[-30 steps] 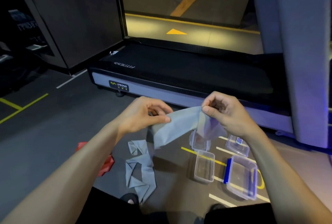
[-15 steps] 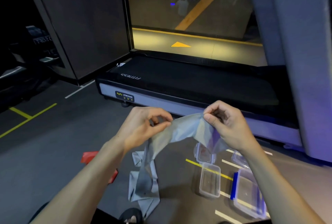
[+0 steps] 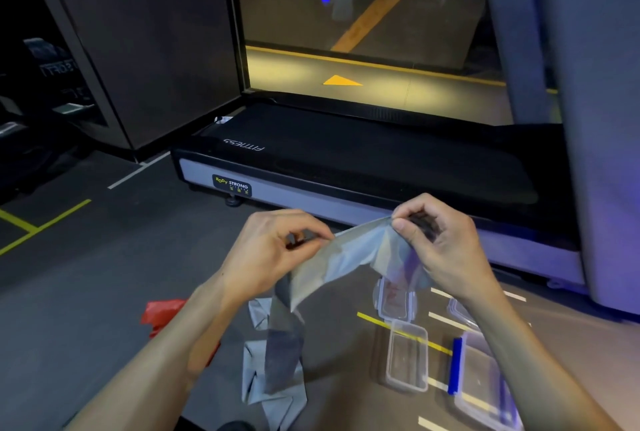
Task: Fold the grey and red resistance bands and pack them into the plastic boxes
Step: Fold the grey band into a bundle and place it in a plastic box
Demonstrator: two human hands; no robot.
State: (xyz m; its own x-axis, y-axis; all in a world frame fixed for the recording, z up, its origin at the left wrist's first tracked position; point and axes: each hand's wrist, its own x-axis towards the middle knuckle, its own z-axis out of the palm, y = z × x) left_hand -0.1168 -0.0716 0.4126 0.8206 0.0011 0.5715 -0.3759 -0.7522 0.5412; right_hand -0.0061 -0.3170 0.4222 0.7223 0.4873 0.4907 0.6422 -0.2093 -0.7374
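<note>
A grey resistance band stretches between my hands above the floor. My left hand pinches one part of it and my right hand pinches the upper fold. The rest of the band hangs from my left hand and lies crumpled on the floor. A red band lies on the floor behind my left forearm, partly hidden. A small clear plastic box stands open below my right hand, its lid beyond it. A larger box with blue clips sits to the right, partly behind my right arm.
A black treadmill deck lies just beyond my hands. A thick grey pillar stands at the right. Yellow and white lines mark the floor. A dark panel stands at the back left.
Both hands stayed close together on the grey band. The stretch by my left hand now hangs straighter towards the floor. The view has tilted up and shows more of the treadmill.
</note>
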